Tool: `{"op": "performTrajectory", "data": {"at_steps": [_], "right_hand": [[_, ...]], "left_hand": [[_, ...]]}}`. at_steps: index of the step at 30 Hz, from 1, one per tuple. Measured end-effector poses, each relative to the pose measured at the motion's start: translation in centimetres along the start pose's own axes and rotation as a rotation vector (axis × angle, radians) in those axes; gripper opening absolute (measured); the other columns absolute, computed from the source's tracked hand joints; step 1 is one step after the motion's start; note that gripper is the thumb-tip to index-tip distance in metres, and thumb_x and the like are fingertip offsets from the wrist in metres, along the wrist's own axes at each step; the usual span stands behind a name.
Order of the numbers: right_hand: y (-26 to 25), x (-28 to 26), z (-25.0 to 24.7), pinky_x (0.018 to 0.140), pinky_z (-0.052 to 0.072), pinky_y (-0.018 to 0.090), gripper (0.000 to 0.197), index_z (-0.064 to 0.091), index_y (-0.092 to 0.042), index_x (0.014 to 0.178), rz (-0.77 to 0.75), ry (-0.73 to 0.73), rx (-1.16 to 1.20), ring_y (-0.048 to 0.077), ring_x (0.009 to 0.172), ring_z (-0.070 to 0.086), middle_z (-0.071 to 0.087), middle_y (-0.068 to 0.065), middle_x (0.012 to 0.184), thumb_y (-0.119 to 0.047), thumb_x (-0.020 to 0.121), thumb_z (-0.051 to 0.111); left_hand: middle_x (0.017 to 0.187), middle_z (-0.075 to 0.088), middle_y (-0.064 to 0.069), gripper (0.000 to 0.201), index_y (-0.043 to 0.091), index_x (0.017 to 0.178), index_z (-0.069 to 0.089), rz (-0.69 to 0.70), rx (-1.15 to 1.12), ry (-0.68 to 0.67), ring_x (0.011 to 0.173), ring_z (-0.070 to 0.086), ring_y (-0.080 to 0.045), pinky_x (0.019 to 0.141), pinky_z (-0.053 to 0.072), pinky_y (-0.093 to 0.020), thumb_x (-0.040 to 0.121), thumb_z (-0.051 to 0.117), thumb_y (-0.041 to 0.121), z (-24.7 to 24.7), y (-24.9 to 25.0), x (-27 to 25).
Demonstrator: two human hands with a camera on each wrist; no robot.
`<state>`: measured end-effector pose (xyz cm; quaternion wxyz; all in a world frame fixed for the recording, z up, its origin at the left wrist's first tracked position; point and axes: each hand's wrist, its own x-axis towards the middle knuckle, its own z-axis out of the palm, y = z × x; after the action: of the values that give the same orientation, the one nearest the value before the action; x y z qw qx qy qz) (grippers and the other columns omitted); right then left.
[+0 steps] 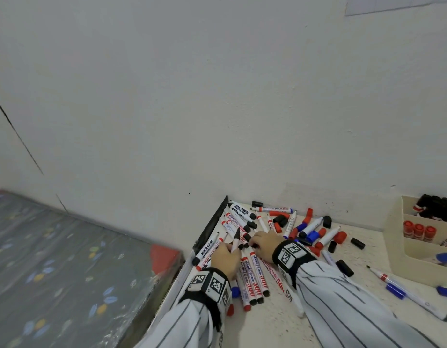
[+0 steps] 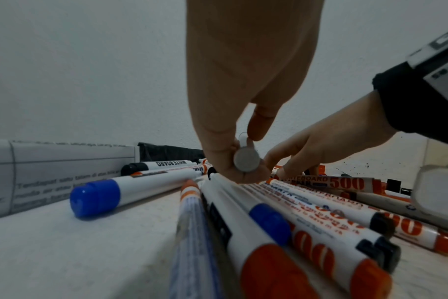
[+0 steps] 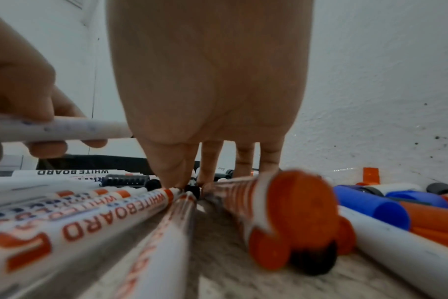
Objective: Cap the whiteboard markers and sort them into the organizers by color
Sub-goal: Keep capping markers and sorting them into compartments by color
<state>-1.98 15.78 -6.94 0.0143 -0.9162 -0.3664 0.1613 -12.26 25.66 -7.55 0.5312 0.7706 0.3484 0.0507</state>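
Nearest the person, 2 striped sleeves (image 1: 343,292) reached over a pale speckled table (image 1: 275,330), each wrist wearing a black band with square printed tags (image 1: 209,285). Under and ahead of the wrists lay a loose heap of whiteboard markers (image 1: 252,277), red, black and blue, some capped and some bare-tipped, packed side by side so that the fingers had to reach in among the barrels.

The left hand (image 1: 226,257) pinched a thin white marker (image 1: 235,243) with a black tip, lifted at a slant above the heap; in the left wrist view its round white end (image 2: 246,159) sat between thumb and fingers. The right hand (image 1: 263,244) was just beside it, fingertips (image 3: 174,178) pressed down among the markers at a small black cap (image 3: 192,189); whether they gripped it could not be told.

Farther right, loose caps (image 1: 358,243) lay scattered with more markers. Beyond them stood a cream organizer (image 1: 398,237), red-capped markers (image 1: 418,229) upright in 1 compartment and black-capped ones (image 1: 435,207) in the compartment behind. A black strip (image 1: 212,224) edged the table's left side, a patterned mattress (image 1: 66,259) lay lower left, and a white wall (image 1: 217,96) closed the back.
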Motion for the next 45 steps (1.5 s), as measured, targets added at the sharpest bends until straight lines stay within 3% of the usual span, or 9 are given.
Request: {"op": "performTrajectory", "data": {"at_steps": [5,14,18,21,24,28,32,36,45], "right_hand": [[0.1,-0.2,-0.4,0.102,0.034,0.041,0.037,0.045,-0.033,0.132,-0.019,-0.015,-0.156,0.022,0.126,0.037,0.043,-0.006,0.141,-0.028,0.096,0.038],[0.0,-0.4,-0.4,0.105,0.028,0.046,0.044,0.033,-0.035,0.141,-0.037,-0.111,-0.256,0.026,0.132,0.031,0.032,-0.006,0.149,-0.03,0.097,0.035],[0.5,-0.9,-0.7,0.101,0.035,0.039,0.041,0.043,-0.033,0.136,-0.056,-0.025,-0.11,0.023,0.125,0.038,0.039,-0.007,0.144,-0.027,0.095,0.039],[0.5,-0.8,-1.7,0.1,0.042,0.032,0.033,0.056,-0.021,0.125,-0.007,0.055,0.039,0.018,0.117,0.049,0.049,0.0,0.135,-0.018,0.093,0.048],[1.1,-1.2,-2.7,0.098,0.044,0.029,0.026,0.056,-0.012,0.115,0.081,0.122,0.217,0.02,0.109,0.054,0.054,0.008,0.125,-0.004,0.09,0.049],[3.0,-2.7,-2.6,0.089,0.044,0.026,0.026,0.053,-0.016,0.115,0.122,0.37,0.464,0.017,0.099,0.057,0.059,0.006,0.116,-0.006,0.093,0.045],[4.7,-4.1,-2.8,0.087,0.046,0.029,0.024,0.056,-0.022,0.1,0.108,0.342,0.441,0.016,0.092,0.055,0.059,0.001,0.107,-0.003,0.091,0.043],[6.1,-5.7,-2.4,0.088,0.047,0.031,0.027,0.055,-0.025,0.098,0.158,0.339,0.409,0.015,0.093,0.056,0.058,-0.001,0.105,-0.004,0.091,0.041],[7.2,-8.9,-1.7,0.078,0.041,0.024,0.02,0.059,-0.018,0.102,0.13,0.251,0.496,0.012,0.085,0.053,0.056,-0.002,0.093,-0.009,0.094,0.043]], "left_hand": [[0.082,0.057,-0.003,0.007,0.02,0.085,0.049,-0.013,0.018,-0.017,0.071,0.054,-0.019,0.071,0.051,-0.034,0.092,0.047,0.023,0.3,-0.2,0.1],[0.096,0.061,-0.006,0.014,0.018,0.1,0.051,-0.026,0.086,-0.05,0.073,0.055,-0.019,0.077,0.053,-0.034,0.091,0.049,0.028,0.9,-0.4,0.1],[0.091,0.059,-0.004,0.016,0.018,0.101,0.051,-0.013,0.114,-0.042,0.071,0.055,-0.019,0.07,0.052,-0.032,0.092,0.047,0.031,0.8,-0.4,0.0],[0.09,0.058,-0.004,0.018,0.017,0.104,0.051,-0.008,0.121,-0.049,0.069,0.054,-0.018,0.069,0.052,-0.032,0.092,0.047,0.03,0.8,-0.3,-0.1],[0.098,0.063,-0.006,0.024,0.018,0.109,0.053,0.015,0.163,-0.058,0.073,0.054,-0.017,0.075,0.052,-0.032,0.092,0.046,0.032,1.1,-0.3,-0.2],[0.094,0.059,0.001,0.022,0.018,0.11,0.054,0.118,0.199,-0.071,0.079,0.057,-0.014,0.071,0.047,-0.025,0.092,0.048,0.03,1.6,0.3,-0.7],[0.086,0.057,0.004,0.012,0.02,0.102,0.053,0.21,0.195,-0.103,0.072,0.055,-0.01,0.069,0.047,-0.022,0.092,0.05,0.027,2.2,0.8,-1.7],[0.095,0.057,0.001,0.014,0.021,0.104,0.057,0.262,0.233,-0.117,0.085,0.054,-0.014,0.077,0.045,-0.023,0.09,0.053,0.024,3.0,1.0,-2.4],[0.082,0.055,0.004,0.018,0.021,0.108,0.058,0.333,0.204,-0.23,0.06,0.049,-0.003,0.05,0.04,-0.012,0.092,0.051,0.019,5.4,2.3,-4.2]]}}
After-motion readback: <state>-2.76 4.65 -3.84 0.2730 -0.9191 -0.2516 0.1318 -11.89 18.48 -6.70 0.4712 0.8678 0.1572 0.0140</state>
